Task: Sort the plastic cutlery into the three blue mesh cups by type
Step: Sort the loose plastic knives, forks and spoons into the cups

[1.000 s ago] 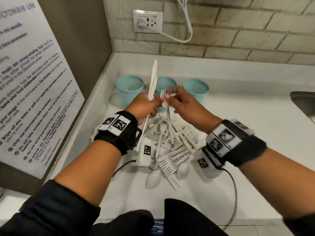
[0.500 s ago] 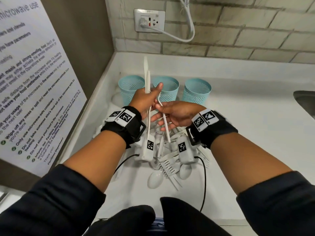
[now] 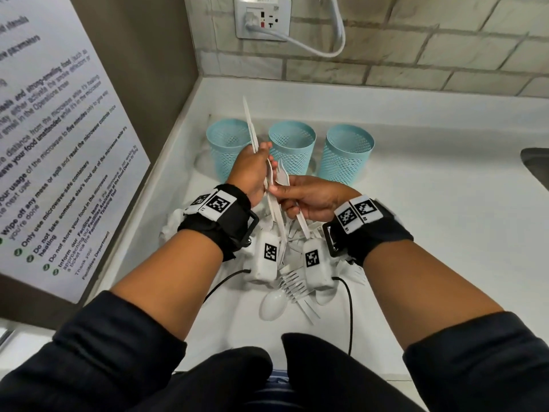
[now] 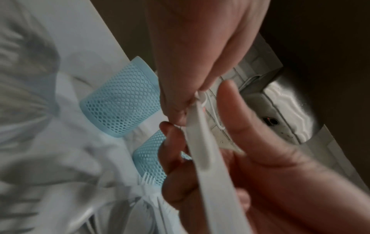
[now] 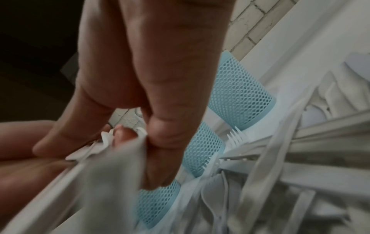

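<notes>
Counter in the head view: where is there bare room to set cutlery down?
Bare counter lies right of the right hand, between the right mesh cup and the sink edge. Crowded: the cutlery pile beneath both wrists.

I see three mesh cups (image 3: 291,150) in a row against the back wall, cutlery pile (image 3: 292,285) before them on my counter (image 3: 445,233), sign (image 3: 56,138) left.

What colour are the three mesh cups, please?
Light blue mesh cups, clearest in the head view.

right hand (image 5: 152,98) pinches white cutlery piece (image 5: 112,171); three blue mesh cups (image 5: 240,95) behind; cutlery pile (image 5: 280,182) right.
</notes>
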